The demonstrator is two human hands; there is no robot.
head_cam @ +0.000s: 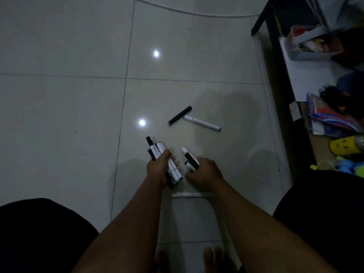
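Note:
My left hand (157,172) grips a bundle of several markers (157,149), white and black, their ends sticking out above and below the fist. My right hand (203,175) holds a single white-and-black marker (189,157) that points up and to the left. Farther out on the tiled floor lie a black marker (179,115) and a white marker (201,123), almost touching at one end. A white stick-like object (192,194) lies on the floor just below my right hand, partly hidden by my forearm.
The grey tiled floor (69,105) spreads to the left and ahead. At the right stands dark furniture with a clear box (309,46), bags (331,117) and toys, among them a yellow one (342,147). My knees and toes frame the bottom.

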